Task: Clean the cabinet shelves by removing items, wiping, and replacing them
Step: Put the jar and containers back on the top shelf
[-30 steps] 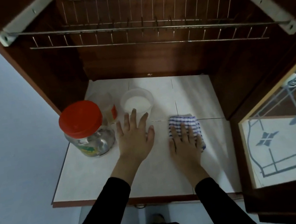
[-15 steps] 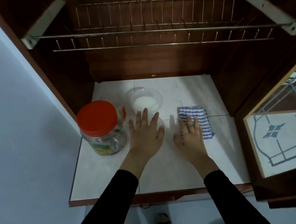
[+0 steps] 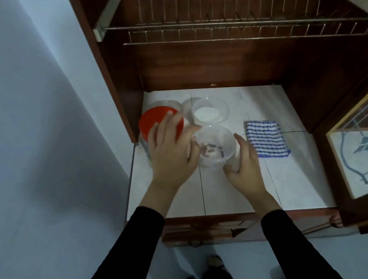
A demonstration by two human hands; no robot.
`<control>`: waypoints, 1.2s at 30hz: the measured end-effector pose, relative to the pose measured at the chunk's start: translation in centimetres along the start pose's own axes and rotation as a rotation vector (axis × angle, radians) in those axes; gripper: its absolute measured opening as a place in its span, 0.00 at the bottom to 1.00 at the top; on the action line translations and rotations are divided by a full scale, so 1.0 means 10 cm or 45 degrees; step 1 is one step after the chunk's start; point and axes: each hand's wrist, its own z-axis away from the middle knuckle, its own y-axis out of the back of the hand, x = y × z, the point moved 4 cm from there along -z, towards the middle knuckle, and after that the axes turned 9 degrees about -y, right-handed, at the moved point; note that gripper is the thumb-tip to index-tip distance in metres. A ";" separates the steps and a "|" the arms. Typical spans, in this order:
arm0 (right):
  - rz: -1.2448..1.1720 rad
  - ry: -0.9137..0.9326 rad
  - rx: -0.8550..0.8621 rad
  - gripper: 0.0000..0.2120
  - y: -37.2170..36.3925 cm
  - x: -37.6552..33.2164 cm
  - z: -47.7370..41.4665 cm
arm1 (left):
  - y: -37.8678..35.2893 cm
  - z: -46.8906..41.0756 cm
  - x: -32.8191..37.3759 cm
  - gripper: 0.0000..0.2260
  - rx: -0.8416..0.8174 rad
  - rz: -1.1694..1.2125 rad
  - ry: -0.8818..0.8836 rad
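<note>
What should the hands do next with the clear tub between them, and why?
Probably shift the clear tub onto the bare tile near the front edge. The right hand cups its side, the left hand touches the other, the red-lidded jar and a white-filled tub crowd behind, and the striped cloth lies free for wiping.

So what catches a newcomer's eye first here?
The clear round plastic tub at the middle of the white tiled shelf, the right hand cupping it and the left hand at its other side. Left of it stands a red-lidded clear jar; right lies a blue-and-white striped cloth.
</note>
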 end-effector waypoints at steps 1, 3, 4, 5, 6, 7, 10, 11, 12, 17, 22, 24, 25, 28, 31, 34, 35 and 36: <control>-0.007 0.026 0.018 0.37 -0.01 -0.06 0.02 | 0.05 0.05 -0.09 0.12 0.065 -0.033 0.049; 0.019 0.032 0.016 0.40 -0.07 -0.13 0.07 | 0.11 0.17 -0.24 0.18 0.151 -0.035 0.183; 0.015 0.017 -0.004 0.41 -0.12 -0.14 0.09 | 0.11 0.24 -0.32 0.23 0.159 0.024 0.266; 0.000 -0.001 -0.025 0.42 -0.17 -0.15 0.11 | 0.08 0.32 -0.38 0.28 0.160 0.139 0.354; -0.022 -0.017 -0.038 0.42 -0.22 -0.15 0.13 | 0.05 0.40 -0.42 0.33 0.169 0.292 0.443; -0.052 -0.032 -0.040 0.42 -0.26 -0.16 0.14 | 0.00 0.48 -0.46 0.38 0.188 0.447 0.527; -0.179 -0.119 -0.013 0.40 -0.33 -0.17 0.12 | -0.20 0.68 -0.54 0.46 0.195 0.671 0.677; -0.207 -0.138 -0.006 0.39 -0.35 -0.17 0.11 | -0.28 0.73 -0.56 0.48 0.170 0.714 0.692; -0.216 -0.146 0.002 0.39 -0.37 -0.15 0.09 | -0.35 0.76 -0.57 0.49 0.150 0.774 0.696; -0.215 -0.150 0.009 0.37 -0.43 -0.05 0.08 | -0.48 0.78 -0.56 0.52 0.201 1.010 0.894; -0.181 -0.136 0.024 0.34 -0.40 -0.04 0.09 | -0.53 0.81 -0.58 0.53 0.208 0.991 0.959; -0.175 -0.130 0.030 0.34 -0.39 -0.02 0.12 | -0.53 0.83 -0.60 0.53 0.186 0.990 0.955; -0.190 -0.135 0.028 0.34 -0.38 -0.01 0.15 | -0.51 0.85 -0.60 0.52 0.176 0.988 0.944; -0.233 -0.121 0.049 0.34 -0.32 0.03 0.27 | -0.42 0.86 -0.54 0.50 0.161 0.994 0.880; -0.240 -0.118 0.086 0.33 -0.24 0.04 0.38 | -0.32 0.86 -0.41 0.49 0.157 1.019 0.828; -0.249 -0.104 0.128 0.33 -0.13 0.04 0.49 | -0.24 0.89 -0.32 0.49 0.142 1.044 0.803; -0.268 -0.108 0.136 0.33 -0.09 0.05 0.53 | -0.22 0.91 -0.29 0.50 0.131 1.058 0.796; -0.294 -0.116 0.140 0.33 -0.05 0.06 0.57 | -0.19 0.93 -0.25 0.50 0.119 1.071 0.783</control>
